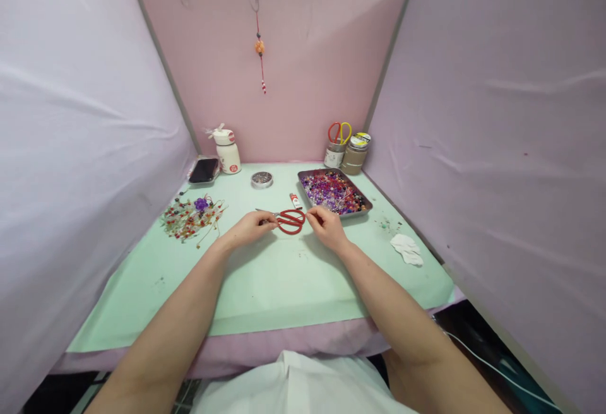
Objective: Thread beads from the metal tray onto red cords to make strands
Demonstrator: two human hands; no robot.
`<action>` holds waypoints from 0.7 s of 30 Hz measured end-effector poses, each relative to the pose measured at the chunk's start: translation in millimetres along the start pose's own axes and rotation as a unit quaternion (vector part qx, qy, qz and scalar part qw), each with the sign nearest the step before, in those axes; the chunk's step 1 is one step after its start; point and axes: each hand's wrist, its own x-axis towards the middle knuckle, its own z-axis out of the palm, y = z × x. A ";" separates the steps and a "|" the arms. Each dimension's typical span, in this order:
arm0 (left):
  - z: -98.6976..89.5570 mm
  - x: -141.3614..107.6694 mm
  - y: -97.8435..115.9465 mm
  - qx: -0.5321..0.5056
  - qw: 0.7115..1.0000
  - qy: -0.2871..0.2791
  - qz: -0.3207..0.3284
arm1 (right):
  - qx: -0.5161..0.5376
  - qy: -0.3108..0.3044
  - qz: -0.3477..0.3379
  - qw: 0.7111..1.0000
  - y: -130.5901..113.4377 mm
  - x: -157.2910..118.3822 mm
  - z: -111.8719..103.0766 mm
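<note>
A round red mark [233, 168] on the white bottle [229, 154] appears to read "316".

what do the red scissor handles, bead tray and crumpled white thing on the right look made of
Red scissor handles: probably plastic or plastic-coated, smooth and evenly colored. Bead tray: dark gray, thin-rimmed, perhaps metal, though plastic is possible. Crumpled white thing: matte, softly creased, likely tissue or thin cloth.

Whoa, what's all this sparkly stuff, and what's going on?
A person has both hands over a green tabletop. The left hand is at the blade end of some red scissors; the right hand is pinched near the other end, holding nothing I can make out. Beads fill a tray beyond it.
</note>
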 end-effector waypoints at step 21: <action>-5.1 -0.3 -9.4 0.114 0.989 -0.093 0.025 | -0.127 -0.068 -0.048 0.988 9.4 5.0 -16.6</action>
